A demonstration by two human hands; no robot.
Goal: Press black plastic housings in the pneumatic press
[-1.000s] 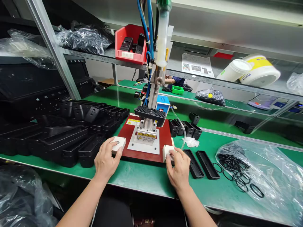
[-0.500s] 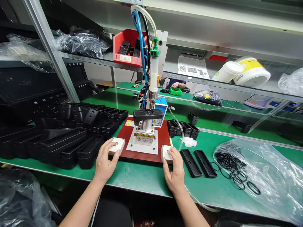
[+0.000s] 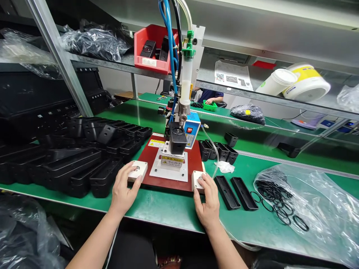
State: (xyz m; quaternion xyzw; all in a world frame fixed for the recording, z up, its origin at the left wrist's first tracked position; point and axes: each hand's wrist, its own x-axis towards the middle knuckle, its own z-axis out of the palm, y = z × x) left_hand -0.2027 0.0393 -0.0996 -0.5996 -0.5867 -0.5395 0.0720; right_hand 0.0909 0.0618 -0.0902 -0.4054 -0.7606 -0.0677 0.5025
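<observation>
My left hand [image 3: 123, 190] grips a white push-button box [image 3: 139, 169], its fingers over the button and its thumb on the near side. In the same way my right hand [image 3: 206, 200] holds a second white push-button box [image 3: 195, 181]. Between them stands a dispensing machine on a dark red base [image 3: 157, 182]. Its syringe [image 3: 186, 80], part-filled with pale fluid, points down at a long black plastic housing [image 3: 178, 139] with a ribbed top. The housing sits on the machine's mount, its short end towards me. A warning label [image 3: 172, 162] is on the front block.
Many black housings [image 3: 73, 164] are piled at left. Two open black trays [image 3: 227, 192], loose black rings [image 3: 283, 211] and a clear bag [image 3: 316, 201] lie at right. A shelf above carries a red bin [image 3: 151, 65] and white tubs [image 3: 307, 89]. Behind, a person's hand [image 3: 209, 101] touches a green tray [image 3: 209, 107].
The black housing on the machine has turned from lying crosswise to end-on towards me. My view has shifted slightly. Both hands stay on the button boxes.
</observation>
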